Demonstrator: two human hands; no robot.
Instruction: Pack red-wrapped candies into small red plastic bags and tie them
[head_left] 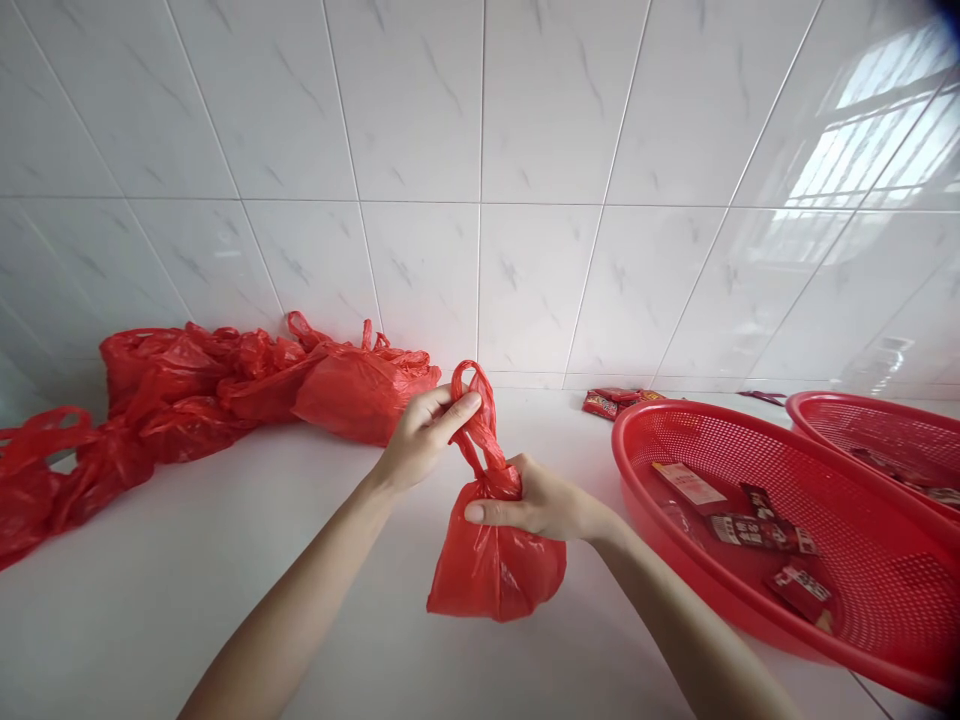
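A filled red plastic bag (495, 570) hangs at the centre, above the white counter (360, 620). My left hand (424, 430) pinches its twisted handles between thumb and fingers at the top. Lower down, my right hand (540, 500) is closed round the gathered neck, with the thumb lying across the front. The bag's contents are hidden by the red plastic. To the left, along the wall, lies a row of other filled red bags (352, 395), the closest one just behind my left hand.
On the right stands a large red perforated basket (720, 570) with several small packets (761, 533) in it. Behind it is a second red basket (862, 420). More red packets (615, 400) lie near the tiled wall (540, 290).
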